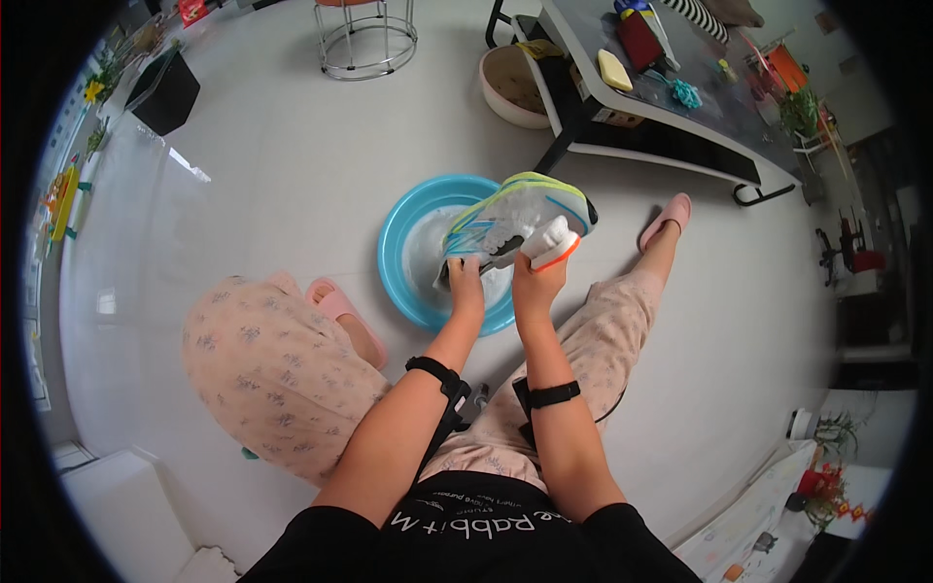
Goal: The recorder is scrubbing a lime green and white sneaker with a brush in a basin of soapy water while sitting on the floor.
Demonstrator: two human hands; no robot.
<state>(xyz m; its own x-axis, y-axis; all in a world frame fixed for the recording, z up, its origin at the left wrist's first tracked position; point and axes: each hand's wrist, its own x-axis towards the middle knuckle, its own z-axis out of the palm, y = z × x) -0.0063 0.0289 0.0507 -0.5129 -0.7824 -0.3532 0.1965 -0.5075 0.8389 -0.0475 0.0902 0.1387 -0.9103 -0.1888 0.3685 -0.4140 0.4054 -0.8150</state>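
Over a blue plastic basin [391,251] I hold up a grey sneaker [521,208] with yellow-green sole edging and blue stripes. My left hand [466,284] grips the shoe at its heel end, and the fingertips are partly out of sight. White suds cling to the shoe's side near its opening. In my right hand [538,288] is a scrub brush [552,244] with white bristles and an orange-edged white body; the bristles face up towards the shoe. Foamy water [426,251] lies in the basin below.
A low table [718,127] at the upper right bears a yellow soap bar [614,70] and a blue mesh scrubber [685,93]. Beside it stands a pale round tub [503,95]. A metal-legged stool [368,44] and a black bin [166,91] are farther off. My slippered feet flank the basin.
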